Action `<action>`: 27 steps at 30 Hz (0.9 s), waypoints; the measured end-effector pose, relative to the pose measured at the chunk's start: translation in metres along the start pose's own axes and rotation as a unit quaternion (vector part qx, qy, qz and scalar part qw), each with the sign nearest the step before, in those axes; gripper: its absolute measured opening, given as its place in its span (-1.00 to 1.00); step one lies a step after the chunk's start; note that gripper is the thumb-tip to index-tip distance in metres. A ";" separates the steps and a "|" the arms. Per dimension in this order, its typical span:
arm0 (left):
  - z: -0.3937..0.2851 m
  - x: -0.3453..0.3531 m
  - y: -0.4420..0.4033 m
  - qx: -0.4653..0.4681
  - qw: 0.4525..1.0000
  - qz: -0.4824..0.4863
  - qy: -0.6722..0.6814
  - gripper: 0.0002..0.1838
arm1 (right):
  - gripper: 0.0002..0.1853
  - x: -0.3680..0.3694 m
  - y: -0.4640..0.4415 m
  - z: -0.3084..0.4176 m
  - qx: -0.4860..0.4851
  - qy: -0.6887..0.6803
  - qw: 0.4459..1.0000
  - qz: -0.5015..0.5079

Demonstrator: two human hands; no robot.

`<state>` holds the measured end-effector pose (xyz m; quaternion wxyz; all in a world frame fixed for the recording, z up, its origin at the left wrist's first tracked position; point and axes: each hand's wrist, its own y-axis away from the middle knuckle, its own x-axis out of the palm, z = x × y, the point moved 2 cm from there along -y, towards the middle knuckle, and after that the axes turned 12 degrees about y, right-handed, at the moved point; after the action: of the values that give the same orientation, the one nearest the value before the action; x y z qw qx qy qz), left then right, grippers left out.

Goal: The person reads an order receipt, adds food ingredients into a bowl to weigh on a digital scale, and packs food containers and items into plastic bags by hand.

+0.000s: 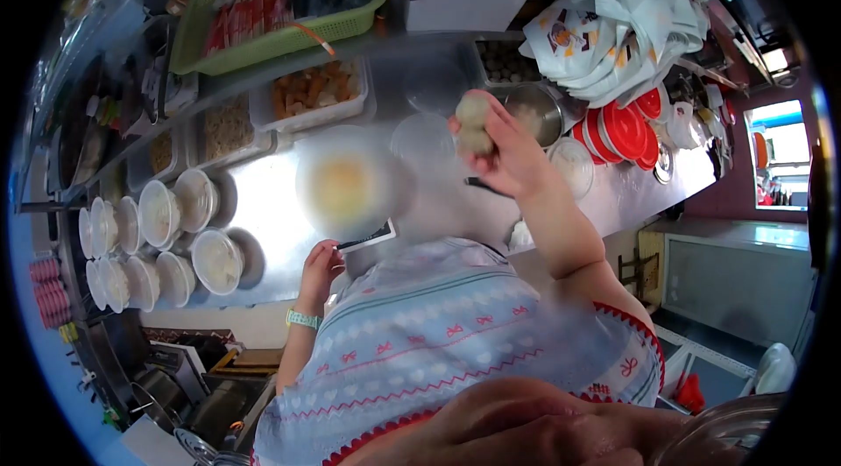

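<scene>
My right hand [508, 151] is raised over the metal counter [280, 181], its fingers closed around pale round balls [473, 120] that look like meatballs. Close behind it, a tub [506, 61] holds several similar balls, beside a steel pot [536, 114]. Down by the counter's front edge, my left hand [322, 271] pinches one end of a flat black item with a white border [368, 236]; its kind is unclear. Between the hands, a round container with yellowish contents [342, 186] is smeared by a blurry patch. Clear round lids or bowls [425, 135] lie behind it.
Several lidded clear bowls [217, 262] stand at the left. Food tubs, one with orange and white pieces [317, 94], line the back under a shelf with a green basket [280, 15]. At the right are red lids [620, 131] and hanging plastic bags [618, 32].
</scene>
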<state>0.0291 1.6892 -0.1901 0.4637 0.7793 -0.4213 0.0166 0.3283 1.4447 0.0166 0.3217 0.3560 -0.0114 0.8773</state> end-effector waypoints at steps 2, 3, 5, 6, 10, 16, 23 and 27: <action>0.005 0.003 0.001 -0.003 1.000 0.011 -0.018 -0.76 | -0.60 0.084 0.034 0.018 -0.055 -0.028 0.990 0.123; 0.006 0.006 0.000 -0.004 0.999 0.024 -0.032 -0.77 | -0.66 0.121 0.050 0.030 -0.061 -0.048 0.981 0.176; 0.009 0.009 0.002 -0.003 0.998 0.033 -0.050 -0.76 | -0.64 0.161 0.072 0.039 -0.086 -0.041 0.949 0.302; 0.008 0.012 0.000 0.006 0.997 0.045 -0.062 -0.76 | -0.64 0.171 0.080 0.037 -0.104 -0.024 0.927 0.359; 0.017 0.001 0.002 0.035 0.997 0.032 -0.056 -0.75 | -0.61 0.189 0.102 0.020 -0.136 0.013 0.876 0.463; 0.021 -0.014 0.031 0.040 0.999 0.033 0.006 -0.78 | -0.57 0.194 0.103 -0.006 -0.106 0.006 0.861 0.497; 0.030 -0.038 0.041 0.045 0.999 0.007 0.028 -0.79 | -0.52 0.198 0.078 -0.035 -0.051 0.045 0.892 0.446; 0.025 -0.043 0.048 0.059 0.997 -0.010 0.038 -0.80 | -0.50 0.154 0.000 -0.095 0.055 0.320 0.937 0.128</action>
<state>-0.0404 1.6879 -0.1885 0.4323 0.8082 -0.3944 0.0663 0.1864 1.5543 0.0430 0.1735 0.0691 0.0945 0.9778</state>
